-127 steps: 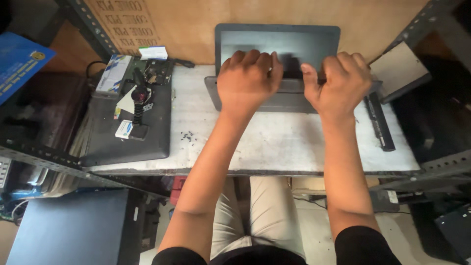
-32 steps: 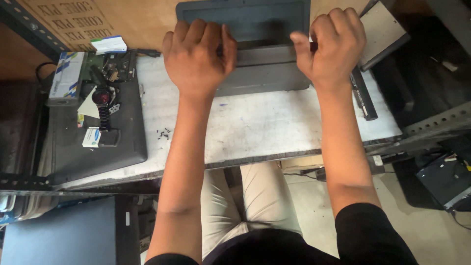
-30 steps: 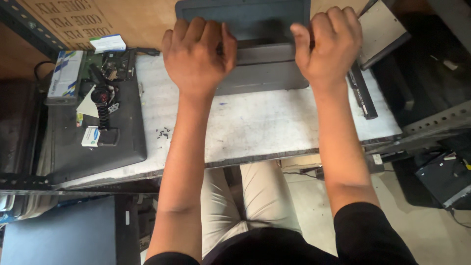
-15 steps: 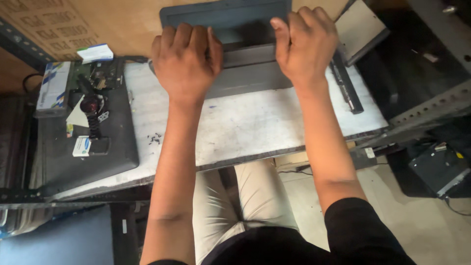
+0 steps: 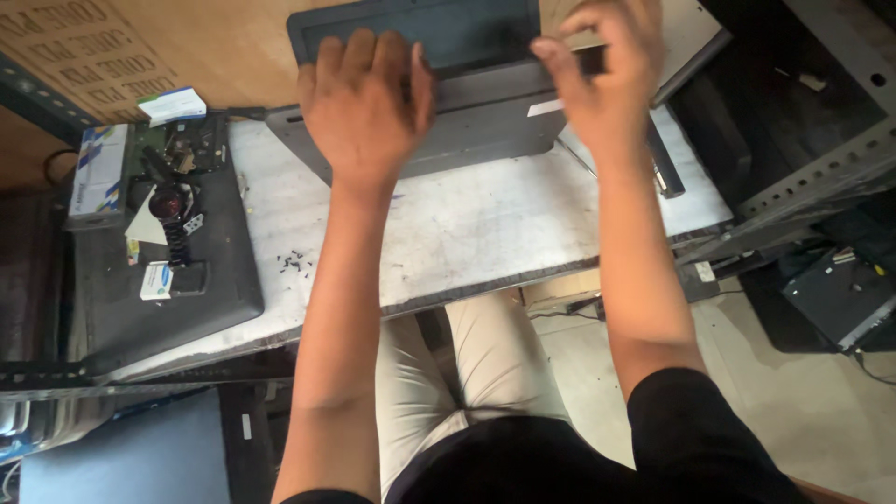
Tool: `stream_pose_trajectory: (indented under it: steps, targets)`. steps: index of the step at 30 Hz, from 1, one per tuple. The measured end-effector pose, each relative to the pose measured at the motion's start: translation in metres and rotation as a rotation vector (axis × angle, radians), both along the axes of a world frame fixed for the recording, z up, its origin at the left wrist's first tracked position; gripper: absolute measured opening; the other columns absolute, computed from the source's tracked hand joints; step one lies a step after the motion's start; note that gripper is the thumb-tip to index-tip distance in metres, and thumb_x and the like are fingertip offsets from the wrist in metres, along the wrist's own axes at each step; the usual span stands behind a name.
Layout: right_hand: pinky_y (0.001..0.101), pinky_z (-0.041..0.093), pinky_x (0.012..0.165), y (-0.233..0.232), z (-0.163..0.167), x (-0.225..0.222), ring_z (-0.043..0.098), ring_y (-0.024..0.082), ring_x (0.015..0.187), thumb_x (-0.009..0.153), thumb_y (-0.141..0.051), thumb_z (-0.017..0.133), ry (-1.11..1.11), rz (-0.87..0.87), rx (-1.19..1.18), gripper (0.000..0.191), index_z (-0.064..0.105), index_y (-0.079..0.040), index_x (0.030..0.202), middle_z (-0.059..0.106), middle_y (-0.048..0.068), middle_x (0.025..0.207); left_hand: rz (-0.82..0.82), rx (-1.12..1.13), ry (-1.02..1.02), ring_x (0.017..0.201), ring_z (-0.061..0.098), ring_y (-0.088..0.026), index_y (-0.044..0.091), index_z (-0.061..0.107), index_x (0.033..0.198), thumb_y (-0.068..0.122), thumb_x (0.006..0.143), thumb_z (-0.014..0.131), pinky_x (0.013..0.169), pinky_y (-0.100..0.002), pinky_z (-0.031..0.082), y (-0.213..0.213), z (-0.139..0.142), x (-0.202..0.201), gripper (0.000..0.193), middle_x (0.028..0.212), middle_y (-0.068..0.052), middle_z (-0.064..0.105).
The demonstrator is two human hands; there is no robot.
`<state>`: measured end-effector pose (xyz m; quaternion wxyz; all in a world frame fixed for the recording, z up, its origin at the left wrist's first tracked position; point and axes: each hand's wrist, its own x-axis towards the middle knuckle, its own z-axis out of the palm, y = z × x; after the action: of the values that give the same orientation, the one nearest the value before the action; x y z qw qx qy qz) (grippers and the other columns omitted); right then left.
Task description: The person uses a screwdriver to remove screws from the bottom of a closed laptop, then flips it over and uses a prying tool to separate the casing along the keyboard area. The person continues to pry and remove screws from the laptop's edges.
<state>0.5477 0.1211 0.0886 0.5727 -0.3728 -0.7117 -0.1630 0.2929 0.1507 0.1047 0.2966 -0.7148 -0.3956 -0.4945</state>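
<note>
Under the left hand [image 5: 366,105] and the right hand [image 5: 607,79] sits a dark grey laptop [image 5: 467,103] with a near-black screen and a small white sticker by the right thumb, on a whitish, scuffed and speckled table [image 5: 467,233]. Off to the left of the left hand there's a black tray [image 5: 159,289] carrying a black watch [image 5: 171,210] with a reddish face, white-and-blue cards, plus tiny black screws [image 5: 295,261] sprinkled nearby. Behind the hands, brown cardboard [image 5: 205,42] with dark printed lettering; below the forearms, beige trousers [image 5: 467,373] and a black sleeve [image 5: 691,439].
</note>
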Motion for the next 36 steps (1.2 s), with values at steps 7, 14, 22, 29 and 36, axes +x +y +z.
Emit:
stream_pose_trajectory:
  steps: [7, 14, 22, 29, 36]
  targets:
    - [0.0186, 0.045, 0.083, -0.002, -0.058, 0.047, 0.057, 0.005, 0.091, 0.096, -0.031, 0.088, 0.53, 0.385, -0.454, 0.061, 0.061, 0.004, 0.139, 0.064, -0.001, 0.101, -0.041, -0.026, 0.025, 0.085, 0.053, -0.027, 0.014, 0.06, 0.091, 0.024, 0.1, 0.066, 0.074, -0.042, 0.039, -0.004, -0.003, -0.004, 0.015, 0.091, -0.004, 0.056]
    - [0.0183, 0.049, 0.093, -0.003, -0.079, 0.054, 0.063, 0.005, 0.1, 0.1, -0.037, 0.083, 0.565, 0.414, -0.428, 0.072, 0.054, 0.005, 0.151, 0.069, 0.002, 0.112, -0.074, -0.068, 0.079, 0.089, 0.052, -0.028, 0.012, 0.059, 0.095, 0.03, 0.099, 0.069, 0.076, -0.043, 0.038, -0.016, -0.001, -0.011, 0.021, 0.096, -0.006, 0.056]
    - [0.0242, 0.052, 0.092, -0.017, -0.116, 0.049, 0.064, 0.011, 0.102, 0.094, -0.018, 0.087, 0.828, 0.368, -0.469, 0.048, 0.07, 0.009, 0.131, 0.072, 0.007, 0.115, -0.14, -0.059, 0.153, 0.094, 0.051, -0.03, 0.009, 0.064, 0.105, 0.047, 0.097, 0.077, 0.08, -0.042, 0.038, -0.039, -0.003, -0.016, 0.041, 0.107, -0.008, 0.059]
    - [0.0253, 0.058, 0.096, -0.027, -0.125, 0.025, 0.07, 0.012, 0.106, 0.093, -0.011, 0.082, 0.816, 0.238, -0.408, 0.04, 0.068, 0.006, 0.127, 0.071, 0.007, 0.117, -0.065, -0.147, 0.262, 0.101, 0.051, -0.029, 0.014, 0.069, 0.112, 0.056, 0.089, 0.08, 0.09, -0.047, 0.036, -0.045, -0.005, -0.017, 0.05, 0.111, -0.005, 0.06]
    - [0.0278, 0.053, 0.099, -0.027, -0.107, 0.033, 0.062, 0.011, 0.102, 0.098, -0.014, 0.078, 0.881, 0.411, -0.257, 0.026, 0.064, 0.001, 0.112, 0.063, 0.002, 0.105, -0.073, -0.156, 0.244, 0.1, 0.052, -0.028, 0.014, 0.069, 0.112, 0.053, 0.086, 0.082, 0.09, -0.046, 0.037, -0.047, -0.005, -0.015, 0.049, 0.112, -0.005, 0.061]
